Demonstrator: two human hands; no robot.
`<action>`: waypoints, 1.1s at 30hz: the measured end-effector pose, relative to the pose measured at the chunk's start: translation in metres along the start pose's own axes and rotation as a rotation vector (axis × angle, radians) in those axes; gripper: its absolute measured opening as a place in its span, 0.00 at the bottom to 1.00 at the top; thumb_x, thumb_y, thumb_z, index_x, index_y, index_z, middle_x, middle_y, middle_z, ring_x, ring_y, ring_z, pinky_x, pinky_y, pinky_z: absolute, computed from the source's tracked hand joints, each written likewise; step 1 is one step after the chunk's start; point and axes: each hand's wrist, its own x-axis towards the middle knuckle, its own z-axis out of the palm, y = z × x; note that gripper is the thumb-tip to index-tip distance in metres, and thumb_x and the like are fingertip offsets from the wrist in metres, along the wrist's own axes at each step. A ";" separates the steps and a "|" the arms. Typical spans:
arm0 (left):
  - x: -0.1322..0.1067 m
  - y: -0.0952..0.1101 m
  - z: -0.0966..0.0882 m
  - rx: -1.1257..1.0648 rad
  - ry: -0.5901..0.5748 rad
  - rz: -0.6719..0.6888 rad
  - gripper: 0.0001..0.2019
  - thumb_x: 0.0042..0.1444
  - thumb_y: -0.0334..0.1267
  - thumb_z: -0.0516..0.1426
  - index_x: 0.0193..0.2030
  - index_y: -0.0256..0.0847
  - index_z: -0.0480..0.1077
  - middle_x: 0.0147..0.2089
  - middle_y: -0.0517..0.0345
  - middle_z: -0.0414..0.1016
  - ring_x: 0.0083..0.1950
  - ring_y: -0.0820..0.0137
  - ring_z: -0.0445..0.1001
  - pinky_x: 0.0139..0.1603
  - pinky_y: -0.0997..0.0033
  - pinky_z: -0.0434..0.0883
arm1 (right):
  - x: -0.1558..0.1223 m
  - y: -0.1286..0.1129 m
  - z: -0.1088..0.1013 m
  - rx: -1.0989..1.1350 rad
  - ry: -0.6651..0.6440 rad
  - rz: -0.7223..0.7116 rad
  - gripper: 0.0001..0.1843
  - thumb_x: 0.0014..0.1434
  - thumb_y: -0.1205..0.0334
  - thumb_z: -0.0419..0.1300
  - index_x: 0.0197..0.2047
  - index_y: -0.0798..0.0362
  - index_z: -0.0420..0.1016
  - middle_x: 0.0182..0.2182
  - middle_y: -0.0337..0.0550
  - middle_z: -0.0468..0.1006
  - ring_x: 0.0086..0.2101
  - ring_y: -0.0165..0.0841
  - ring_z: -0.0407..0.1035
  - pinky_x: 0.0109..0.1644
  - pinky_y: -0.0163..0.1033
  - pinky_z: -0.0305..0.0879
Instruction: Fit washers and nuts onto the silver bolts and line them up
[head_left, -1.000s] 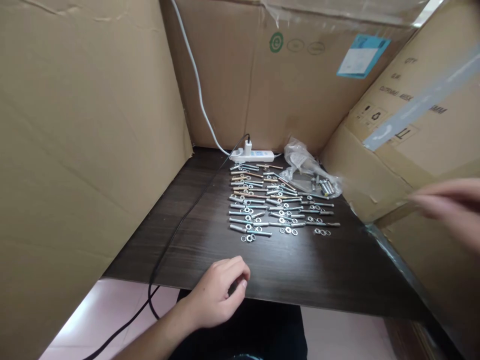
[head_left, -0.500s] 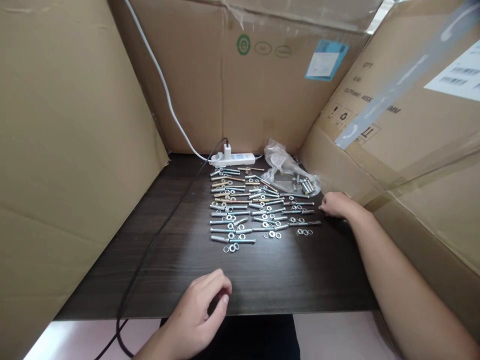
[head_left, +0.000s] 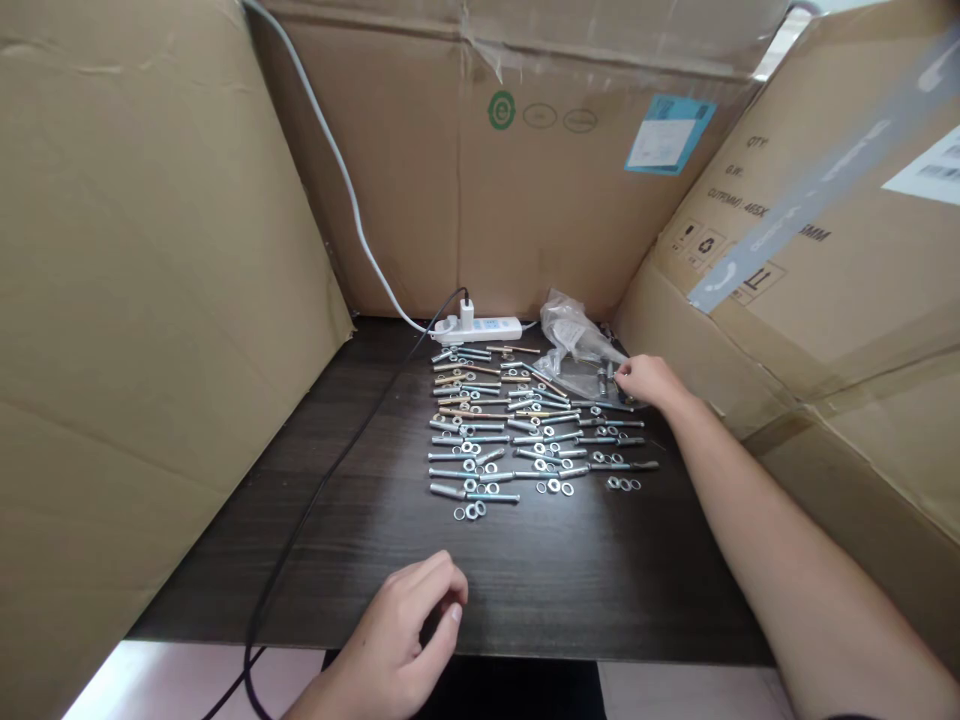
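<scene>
Several metal bolts (head_left: 480, 440) with washers (head_left: 624, 484) and nuts lie in rows on the dark wooden table (head_left: 585, 570). My right hand (head_left: 649, 381) reaches far across, fingers curled at the clear plastic bag (head_left: 574, 340) that holds more bolts; whether it grips anything is hidden. My left hand (head_left: 409, 630) rests at the table's near edge, fingers loosely curled, nothing seen in it.
Cardboard box walls (head_left: 150, 300) enclose the table on the left, back and right. A white power strip (head_left: 480, 326) lies at the back with a white cable running up and a black cable (head_left: 315, 500) trailing off the front edge.
My right hand has come in from the right, reached the table and moved from beside the bolt rows up to the plastic bag. The left hand has stayed put.
</scene>
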 end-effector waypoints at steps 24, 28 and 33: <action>0.140 0.027 -0.025 0.094 0.372 0.112 0.08 0.60 0.36 0.48 0.46 0.42 0.61 0.32 0.63 0.67 0.30 0.74 0.66 0.32 0.74 0.62 | -0.126 -0.101 0.011 0.786 0.235 -0.689 0.10 0.61 0.56 0.53 0.38 0.53 0.68 0.29 0.41 0.76 0.27 0.30 0.68 0.33 0.34 0.64; 0.163 -0.001 -0.048 0.233 0.353 0.284 0.09 0.60 0.35 0.47 0.46 0.39 0.62 0.32 0.61 0.68 0.30 0.73 0.66 0.34 0.74 0.63 | -0.134 -0.115 0.022 0.799 0.272 -0.785 0.08 0.62 0.58 0.52 0.40 0.52 0.68 0.30 0.41 0.75 0.27 0.30 0.67 0.33 0.35 0.63; 0.169 -0.037 -0.120 0.561 0.499 0.394 0.06 0.55 0.30 0.48 0.32 0.37 0.66 0.31 0.56 0.68 0.34 0.70 0.66 0.40 0.71 0.64 | -0.141 -0.117 0.023 0.797 0.301 -0.827 0.07 0.63 0.58 0.53 0.40 0.51 0.68 0.33 0.42 0.76 0.28 0.31 0.68 0.35 0.35 0.64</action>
